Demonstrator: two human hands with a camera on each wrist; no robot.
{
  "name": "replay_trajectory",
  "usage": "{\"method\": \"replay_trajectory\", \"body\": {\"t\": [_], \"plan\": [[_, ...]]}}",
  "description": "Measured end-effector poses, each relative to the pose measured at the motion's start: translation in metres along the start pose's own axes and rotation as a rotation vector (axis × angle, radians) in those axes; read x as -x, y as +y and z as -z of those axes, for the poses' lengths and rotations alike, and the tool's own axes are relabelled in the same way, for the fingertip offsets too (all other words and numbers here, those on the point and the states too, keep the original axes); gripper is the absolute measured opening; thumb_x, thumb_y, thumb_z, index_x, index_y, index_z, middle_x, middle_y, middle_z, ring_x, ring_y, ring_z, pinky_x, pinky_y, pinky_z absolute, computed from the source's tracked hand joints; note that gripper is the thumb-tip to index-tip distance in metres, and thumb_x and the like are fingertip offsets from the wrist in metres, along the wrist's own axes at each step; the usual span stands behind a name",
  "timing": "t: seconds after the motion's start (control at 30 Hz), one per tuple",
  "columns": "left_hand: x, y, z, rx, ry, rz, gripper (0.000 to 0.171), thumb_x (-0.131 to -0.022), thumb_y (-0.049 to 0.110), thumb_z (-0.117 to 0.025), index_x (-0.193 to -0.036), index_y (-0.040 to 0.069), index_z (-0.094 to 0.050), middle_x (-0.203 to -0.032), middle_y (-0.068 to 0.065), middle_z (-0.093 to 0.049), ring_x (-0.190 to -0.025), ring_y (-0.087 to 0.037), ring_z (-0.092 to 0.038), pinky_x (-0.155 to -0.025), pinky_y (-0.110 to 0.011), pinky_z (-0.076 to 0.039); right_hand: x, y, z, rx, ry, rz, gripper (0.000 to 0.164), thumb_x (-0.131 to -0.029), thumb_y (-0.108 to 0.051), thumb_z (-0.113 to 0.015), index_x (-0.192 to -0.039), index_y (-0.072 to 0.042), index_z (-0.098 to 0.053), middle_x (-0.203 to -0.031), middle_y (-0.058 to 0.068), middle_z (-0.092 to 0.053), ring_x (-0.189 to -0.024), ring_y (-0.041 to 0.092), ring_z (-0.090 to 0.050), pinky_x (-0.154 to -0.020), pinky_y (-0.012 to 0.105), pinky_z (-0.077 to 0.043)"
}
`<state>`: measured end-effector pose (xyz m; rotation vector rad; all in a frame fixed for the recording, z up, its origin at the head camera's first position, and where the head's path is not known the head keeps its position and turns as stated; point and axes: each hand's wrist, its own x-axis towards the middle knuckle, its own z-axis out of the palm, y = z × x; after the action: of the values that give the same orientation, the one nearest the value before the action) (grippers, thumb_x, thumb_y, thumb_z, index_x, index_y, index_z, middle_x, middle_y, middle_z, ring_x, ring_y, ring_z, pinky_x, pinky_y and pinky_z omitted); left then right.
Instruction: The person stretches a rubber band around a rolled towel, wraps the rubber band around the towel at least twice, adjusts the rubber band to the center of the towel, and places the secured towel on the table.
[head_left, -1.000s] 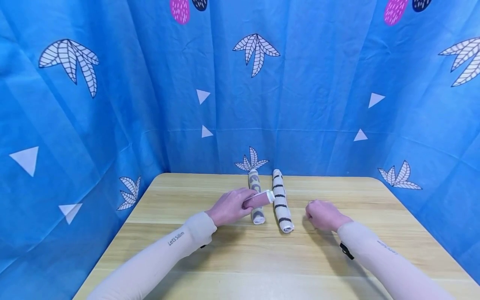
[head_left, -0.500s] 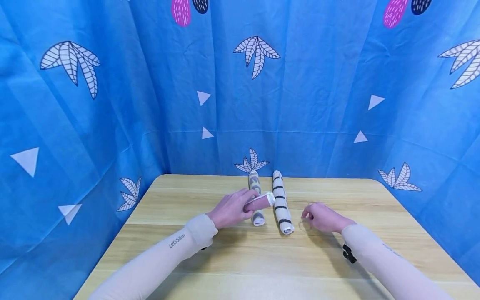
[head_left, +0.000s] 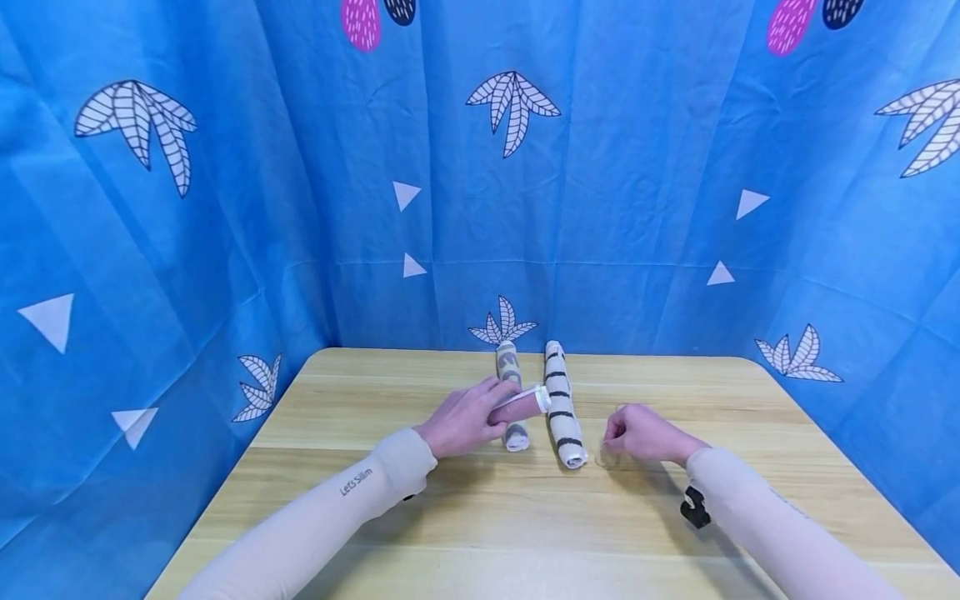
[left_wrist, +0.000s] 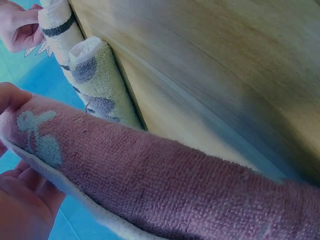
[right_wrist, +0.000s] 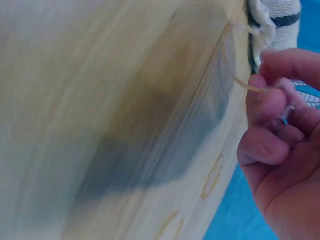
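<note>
A rolled pink towel [head_left: 523, 406] with a pale edge is gripped in my left hand [head_left: 463, 418]; the left wrist view shows a light motif on the towel [left_wrist: 150, 172]. It is held over a rolled towel with grey patches [head_left: 516, 437]. To the right of that lies a rolled white towel with black stripes [head_left: 564, 417]. My right hand [head_left: 647, 433], right of the striped towel, pinches a thin yellowish rubber band [right_wrist: 243, 85] between its fingertips. Part of the band is hidden by the fingers.
In the right wrist view, two more rubber bands [right_wrist: 212, 176] lie on the wooden table [head_left: 525, 533]. A blue patterned curtain [head_left: 637, 208] hangs along the table's back and sides.
The right hand has moved slightly left, and a rubber band has come into sight at its fingertips. The left hand, still holding the pink towel, has barely moved.
</note>
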<state>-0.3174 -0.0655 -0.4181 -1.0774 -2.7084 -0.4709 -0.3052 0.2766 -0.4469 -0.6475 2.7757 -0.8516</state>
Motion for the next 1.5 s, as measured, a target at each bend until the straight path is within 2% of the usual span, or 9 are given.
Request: {"method": "replay_trajectory", "body": {"t": [0.13, 0.3, 0.43, 0.6, 0.73, 0.9, 1.1, 1.27, 1.5], "plan": [[0.000, -0.001, -0.002, 0.000, 0.009, -0.001, 0.055, -0.091, 0.025, -0.073, -0.140, 0.029, -0.049, -0.117, 0.002, -0.059, -0.092, -0.012, -0.059, -0.078, -0.029, -0.054, 0.000, 0.001, 0.000, -0.205, -0.042, -0.030, 0.014, -0.087, -0.016, -0.075, -0.084, -0.005, -0.068, -0.066, 0.002, -0.060, -0.050, 0.008, -0.047, -0.046, 0.021, -0.039], [0.000, -0.003, -0.005, 0.005, 0.016, -0.004, 0.054, -0.091, 0.024, -0.074, -0.139, 0.030, -0.049, -0.115, 0.002, -0.058, -0.090, -0.012, -0.059, -0.075, -0.029, -0.053, -0.002, 0.001, -0.001, -0.457, -0.074, -0.086, 0.023, -0.092, -0.019, -0.072, -0.092, 0.003, -0.065, -0.066, 0.004, -0.058, -0.045, 0.009, -0.042, -0.044, 0.024, -0.033], [0.000, -0.005, -0.007, 0.001, 0.018, -0.003, 0.053, -0.091, 0.024, -0.074, -0.138, 0.030, -0.049, -0.112, 0.003, -0.057, -0.087, -0.012, -0.058, -0.073, -0.028, -0.052, -0.004, 0.002, -0.002, -0.572, -0.071, -0.099, 0.025, -0.096, -0.020, -0.068, -0.092, 0.004, -0.062, -0.071, 0.005, -0.061, -0.045, 0.009, -0.042, -0.043, 0.025, -0.032], [0.000, -0.007, -0.008, 0.002, 0.012, 0.003, 0.053, -0.092, 0.024, -0.073, -0.138, 0.030, -0.049, -0.111, 0.003, -0.056, -0.087, -0.012, -0.058, -0.074, -0.028, -0.052, -0.003, 0.005, -0.002, -0.691, -0.100, -0.092, 0.026, -0.100, -0.024, -0.061, -0.089, 0.000, -0.060, -0.064, 0.000, -0.054, -0.045, 0.008, -0.042, -0.044, 0.022, -0.033], [0.000, -0.008, -0.008, 0.002, 0.009, 0.007, 0.053, -0.093, 0.024, -0.072, -0.139, 0.030, -0.048, -0.111, 0.003, -0.056, -0.088, -0.012, -0.058, -0.075, -0.029, -0.052, -0.002, 0.006, -0.002, -0.787, -0.123, -0.087, 0.034, -0.102, -0.027, -0.057, -0.095, 0.005, -0.063, -0.065, -0.003, -0.054, -0.048, 0.006, -0.040, -0.045, 0.018, -0.034], [0.000, -0.009, -0.008, -0.005, 0.006, 0.005, 0.052, -0.094, 0.025, -0.070, -0.140, 0.030, -0.048, -0.112, 0.004, -0.056, -0.087, -0.011, -0.057, -0.075, -0.028, -0.052, -0.002, 0.006, -0.002, -0.802, -0.139, -0.070, 0.045, -0.104, -0.029, -0.053, -0.121, 0.013, -0.060, -0.066, -0.004, -0.055, -0.048, 0.006, -0.038, -0.045, 0.018, -0.032], [0.001, -0.011, -0.007, -0.003, 0.002, 0.015, 0.052, -0.094, 0.025, -0.068, -0.141, 0.031, -0.047, -0.113, 0.004, -0.057, -0.089, -0.010, -0.057, -0.076, -0.027, -0.052, -0.002, 0.003, -0.003, -0.889, -0.184, -0.055, 0.051, -0.107, -0.022, -0.045, -0.150, 0.005, -0.039, -0.074, -0.001, -0.061, -0.050, 0.005, -0.043, -0.048, 0.017, -0.036], [0.001, -0.010, -0.006, 0.004, 0.003, 0.013, 0.053, -0.094, 0.023, -0.068, -0.142, 0.032, -0.047, -0.111, 0.004, -0.056, -0.086, -0.011, -0.057, -0.071, -0.026, -0.050, -0.002, 0.001, -0.003, -0.920, -0.176, -0.047, 0.049, -0.107, -0.015, -0.040, -0.155, -0.007, -0.037, -0.079, 0.007, -0.067, -0.050, 0.006, -0.049, -0.048, 0.019, -0.037], [0.003, -0.011, -0.007, 0.000, 0.002, 0.002, 0.054, -0.094, 0.023, -0.067, -0.143, 0.033, -0.046, -0.109, 0.005, -0.054, -0.084, -0.010, -0.055, -0.069, -0.025, -0.048, -0.001, -0.004, -0.004, -0.822, -0.110, -0.063, 0.055, -0.102, -0.020, -0.059, -0.152, -0.006, -0.041, -0.067, 0.006, -0.064, -0.044, 0.009, -0.050, -0.043, 0.021, -0.041]]}}
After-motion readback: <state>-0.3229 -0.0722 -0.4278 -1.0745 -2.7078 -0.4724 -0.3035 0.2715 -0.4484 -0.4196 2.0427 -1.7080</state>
